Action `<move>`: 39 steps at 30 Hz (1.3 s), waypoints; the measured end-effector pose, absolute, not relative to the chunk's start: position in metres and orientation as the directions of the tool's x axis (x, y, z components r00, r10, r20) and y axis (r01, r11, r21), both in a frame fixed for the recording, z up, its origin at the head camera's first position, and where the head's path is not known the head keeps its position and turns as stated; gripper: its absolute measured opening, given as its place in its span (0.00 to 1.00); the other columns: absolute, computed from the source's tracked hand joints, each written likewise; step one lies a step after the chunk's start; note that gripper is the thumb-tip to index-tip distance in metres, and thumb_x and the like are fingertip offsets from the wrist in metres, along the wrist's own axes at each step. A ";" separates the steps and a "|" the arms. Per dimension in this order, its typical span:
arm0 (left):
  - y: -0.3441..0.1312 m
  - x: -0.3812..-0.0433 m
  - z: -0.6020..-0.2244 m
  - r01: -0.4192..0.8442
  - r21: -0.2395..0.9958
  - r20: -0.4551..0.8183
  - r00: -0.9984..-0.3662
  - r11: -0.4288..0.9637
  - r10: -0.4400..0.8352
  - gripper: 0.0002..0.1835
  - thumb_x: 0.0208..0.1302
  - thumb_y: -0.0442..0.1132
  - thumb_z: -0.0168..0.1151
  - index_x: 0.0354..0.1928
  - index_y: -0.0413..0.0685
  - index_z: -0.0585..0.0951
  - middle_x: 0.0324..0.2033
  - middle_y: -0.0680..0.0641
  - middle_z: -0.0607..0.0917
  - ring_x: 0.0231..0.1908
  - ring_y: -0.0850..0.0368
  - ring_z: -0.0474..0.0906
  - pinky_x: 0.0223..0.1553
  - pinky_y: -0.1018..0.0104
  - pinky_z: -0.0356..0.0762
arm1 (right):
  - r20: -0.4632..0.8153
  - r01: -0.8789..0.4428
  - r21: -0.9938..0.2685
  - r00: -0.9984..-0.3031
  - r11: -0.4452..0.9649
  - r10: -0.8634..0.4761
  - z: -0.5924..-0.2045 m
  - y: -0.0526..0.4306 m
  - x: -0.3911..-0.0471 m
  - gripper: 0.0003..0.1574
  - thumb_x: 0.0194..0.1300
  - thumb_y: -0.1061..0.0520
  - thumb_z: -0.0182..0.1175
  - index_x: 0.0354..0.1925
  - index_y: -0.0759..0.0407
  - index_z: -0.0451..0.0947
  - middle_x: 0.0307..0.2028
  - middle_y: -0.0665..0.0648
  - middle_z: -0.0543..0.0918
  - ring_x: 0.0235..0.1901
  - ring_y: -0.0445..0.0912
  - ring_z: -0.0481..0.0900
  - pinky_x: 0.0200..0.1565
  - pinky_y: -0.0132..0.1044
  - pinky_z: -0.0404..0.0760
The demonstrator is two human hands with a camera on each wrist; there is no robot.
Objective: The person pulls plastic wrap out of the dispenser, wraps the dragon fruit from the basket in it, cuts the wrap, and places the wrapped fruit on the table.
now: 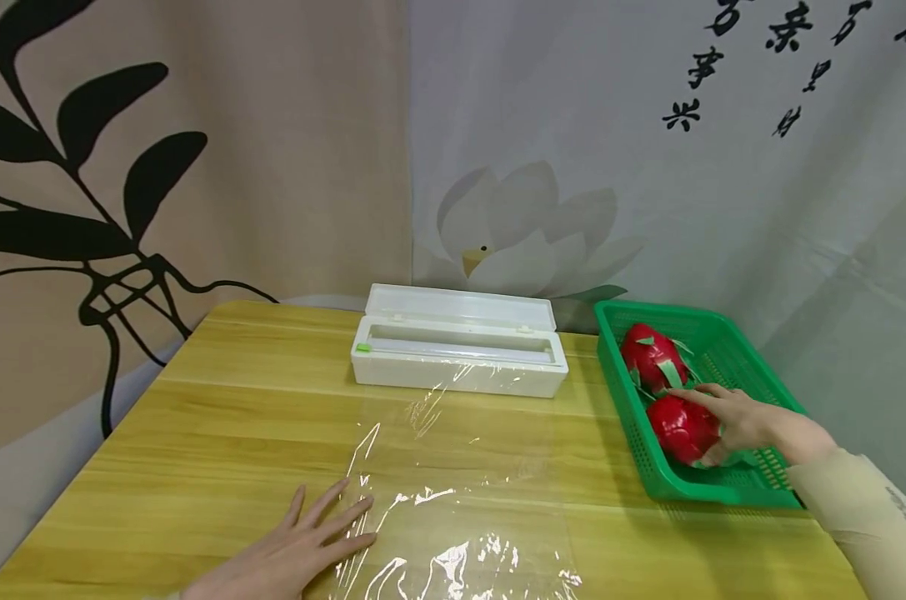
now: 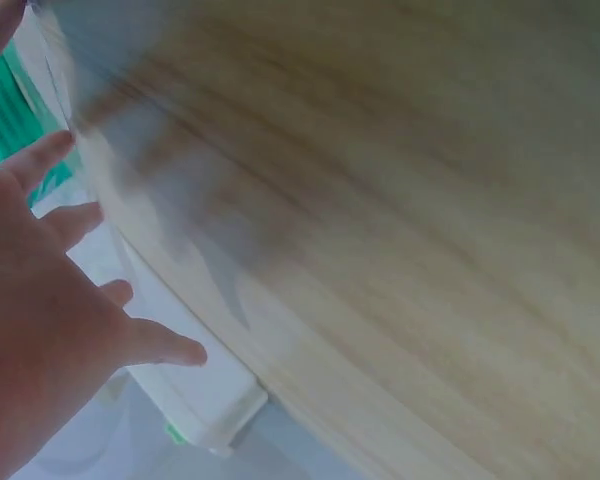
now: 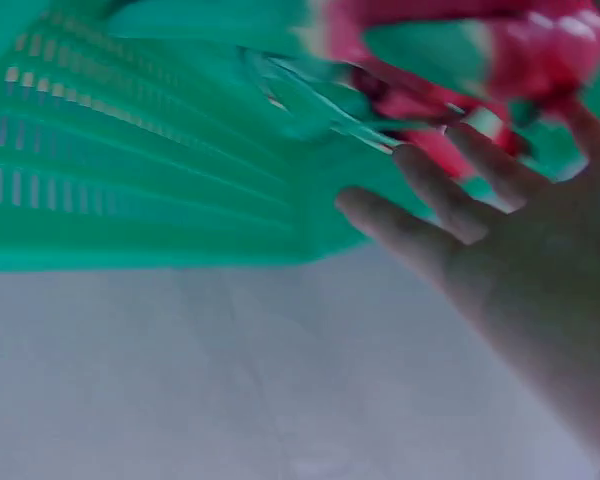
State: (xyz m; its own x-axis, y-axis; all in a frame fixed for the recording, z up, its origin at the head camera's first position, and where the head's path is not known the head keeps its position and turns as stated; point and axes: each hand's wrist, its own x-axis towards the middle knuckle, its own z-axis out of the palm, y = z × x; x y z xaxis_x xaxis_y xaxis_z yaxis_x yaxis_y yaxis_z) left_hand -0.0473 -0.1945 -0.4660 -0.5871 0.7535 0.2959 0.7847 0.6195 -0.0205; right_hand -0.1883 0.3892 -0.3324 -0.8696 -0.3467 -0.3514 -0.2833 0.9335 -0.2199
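Outspread left hand (image 1: 291, 546) overlaps clear film (image 1: 460, 467) from an open white dispenser (image 1: 460, 379); right hand (image 1: 748, 425), fingers extended, touches the nearer of two dragon fruits (image 1: 681, 427) in a green basket (image 1: 723, 498).

L hand (image 1: 295, 542): back up, L fingers (image 1: 343, 521) straight & spread wide, pointing fwd and to that hand's R; L wrist behind it. R hand (image 1: 745, 421): well apart, fwd & to R of L hand; R fingers (image 3: 450, 195) reach out only slightly bent, w/ gaps btwn tips; R forearm (image 1: 865, 517) runs back & R from hand.
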 end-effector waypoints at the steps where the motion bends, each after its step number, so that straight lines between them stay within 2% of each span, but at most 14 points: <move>1: -0.194 -0.047 -0.466 0.784 -0.026 0.298 -0.586 0.620 0.753 0.41 0.55 0.75 0.48 0.67 0.64 0.67 0.69 0.44 0.66 0.74 0.57 0.19 0.65 0.63 0.02 | -0.363 -0.277 -0.234 -0.864 0.932 -0.348 -0.335 0.391 -0.191 0.63 0.40 0.49 0.77 0.68 0.58 0.54 0.62 0.75 0.55 0.55 0.74 0.55 0.39 0.58 0.81; 8: -0.194 -0.046 -0.468 0.772 -0.006 0.301 -0.605 0.636 0.737 0.45 0.54 0.76 0.49 0.70 0.60 0.64 0.71 0.39 0.60 0.74 0.53 0.20 0.66 0.63 0.03 | -0.376 -0.281 -0.287 -0.846 0.916 -0.378 -0.348 0.398 -0.204 0.68 0.33 0.52 0.80 0.68 0.56 0.53 0.61 0.75 0.56 0.55 0.74 0.53 0.37 0.54 0.83; 14: -0.197 -0.044 -0.470 0.757 0.010 0.251 -0.635 0.654 0.731 0.50 0.54 0.78 0.44 0.72 0.54 0.60 0.72 0.35 0.55 0.73 0.51 0.16 0.62 0.64 0.01 | -0.371 -0.263 -0.321 -0.849 0.910 -0.376 -0.355 0.398 -0.204 0.69 0.29 0.58 0.82 0.66 0.56 0.54 0.60 0.74 0.57 0.55 0.73 0.56 0.36 0.51 0.83; 15: -0.198 -0.043 -0.470 0.755 0.028 0.243 -0.640 0.655 0.728 0.50 0.54 0.79 0.43 0.72 0.55 0.59 0.72 0.35 0.55 0.73 0.52 0.15 0.65 0.54 0.04 | -0.366 -0.262 -0.322 -0.852 0.910 -0.375 -0.355 0.398 -0.204 0.69 0.28 0.58 0.82 0.66 0.56 0.54 0.60 0.73 0.57 0.54 0.72 0.57 0.36 0.50 0.83; 16: -0.198 -0.043 -0.471 0.754 0.056 0.232 -0.648 0.655 0.726 0.50 0.54 0.79 0.43 0.72 0.55 0.59 0.72 0.35 0.54 0.72 0.53 0.14 0.66 0.42 0.09 | -0.360 -0.267 -0.313 -0.855 0.911 -0.374 -0.356 0.397 -0.204 0.69 0.27 0.58 0.82 0.66 0.56 0.55 0.60 0.73 0.58 0.54 0.72 0.58 0.35 0.50 0.83; 18: -0.199 -0.044 -0.471 0.746 0.124 0.210 -0.664 0.655 0.717 0.49 0.54 0.78 0.44 0.72 0.57 0.59 0.72 0.36 0.53 0.71 0.58 0.12 0.63 0.23 0.31 | -0.349 -0.279 -0.293 -0.860 0.915 -0.373 -0.355 0.396 -0.204 0.69 0.26 0.56 0.83 0.65 0.56 0.56 0.60 0.73 0.58 0.54 0.71 0.58 0.34 0.50 0.83; 19: -0.199 -0.044 -0.471 0.741 0.152 0.200 -0.672 0.655 0.714 0.49 0.54 0.78 0.45 0.72 0.57 0.59 0.73 0.37 0.53 0.70 0.60 0.11 0.58 0.19 0.44 | -0.344 -0.285 -0.277 -0.863 0.918 -0.371 -0.355 0.395 -0.204 0.69 0.26 0.55 0.83 0.65 0.55 0.57 0.60 0.72 0.58 0.54 0.70 0.58 0.34 0.50 0.82; 21: -0.199 -0.044 -0.472 0.736 0.174 0.191 -0.677 0.654 0.711 0.48 0.54 0.78 0.45 0.72 0.58 0.60 0.72 0.37 0.53 0.69 0.64 0.09 0.44 0.22 0.65 | -0.337 -0.298 -0.254 -0.865 0.920 -0.372 -0.354 0.394 -0.204 0.67 0.25 0.54 0.83 0.64 0.54 0.59 0.60 0.72 0.59 0.54 0.70 0.57 0.34 0.51 0.82; 29: -0.199 -0.045 -0.473 0.743 0.173 0.202 -0.669 0.646 0.715 0.45 0.55 0.76 0.46 0.70 0.58 0.63 0.72 0.38 0.56 0.68 0.67 0.07 0.41 0.23 0.67 | -0.309 -0.343 -0.226 -0.862 0.912 -0.401 -0.353 0.392 -0.204 0.62 0.26 0.53 0.82 0.62 0.51 0.64 0.59 0.70 0.63 0.53 0.68 0.59 0.33 0.50 0.82; 39: -0.199 -0.046 -0.472 0.742 0.182 0.205 -0.670 0.645 0.714 0.44 0.56 0.75 0.48 0.70 0.61 0.63 0.70 0.37 0.59 0.69 0.69 0.11 0.42 0.23 0.66 | -0.267 -0.335 -0.155 -0.891 0.929 -0.366 -0.352 0.393 -0.200 0.58 0.28 0.47 0.80 0.60 0.48 0.66 0.53 0.63 0.67 0.45 0.60 0.73 0.29 0.43 0.81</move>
State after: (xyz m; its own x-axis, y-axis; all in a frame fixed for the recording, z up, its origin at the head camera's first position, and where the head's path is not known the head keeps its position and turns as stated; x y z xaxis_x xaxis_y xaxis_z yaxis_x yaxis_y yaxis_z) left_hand -0.0457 -0.1986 -0.4716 -0.6699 0.7135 0.2052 0.7424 0.6446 0.1824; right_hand -0.1998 0.3931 -0.3518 -0.8914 -0.3663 -0.2670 -0.3354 0.9292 -0.1552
